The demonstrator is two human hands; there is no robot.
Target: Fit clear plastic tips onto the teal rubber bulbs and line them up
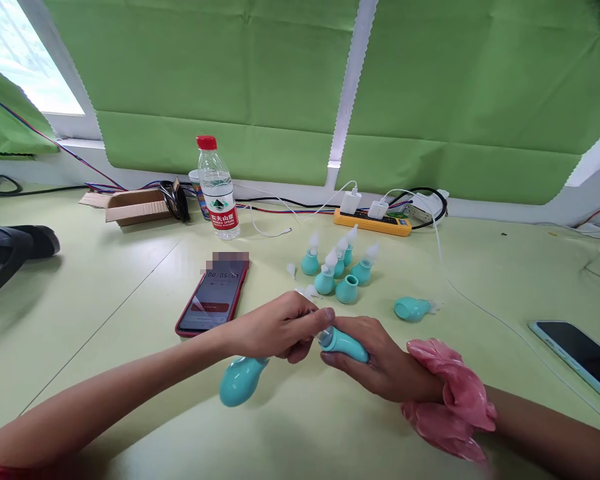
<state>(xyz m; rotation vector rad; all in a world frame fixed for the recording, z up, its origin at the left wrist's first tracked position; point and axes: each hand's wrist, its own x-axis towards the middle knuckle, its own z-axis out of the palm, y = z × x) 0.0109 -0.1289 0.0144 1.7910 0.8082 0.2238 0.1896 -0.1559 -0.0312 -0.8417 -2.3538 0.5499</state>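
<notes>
My right hand [380,357] is wrapped round a teal bulb nasal aspirator [349,345], which lies tilted with its clear end to the left. At that clear end, the closed fingers of my left hand [285,328] pinch the clear tip, mostly hidden by them. Below my left wrist lies another teal bulb [241,382], its narrow end partly covered. Beyond the hands stand several teal bulbs with clear tips [325,280]. An uncapped teal bulb [347,291] shows its round opening. One more teal aspirator [413,309] lies on its side to the right.
Loose clear tips [291,270] lie near the standing bulbs. A phone with a timer [213,297] is at left, another phone [580,357] at right. Behind are a water bottle [219,193], an open cardboard box [140,207] and an orange power strip [373,222] with cables.
</notes>
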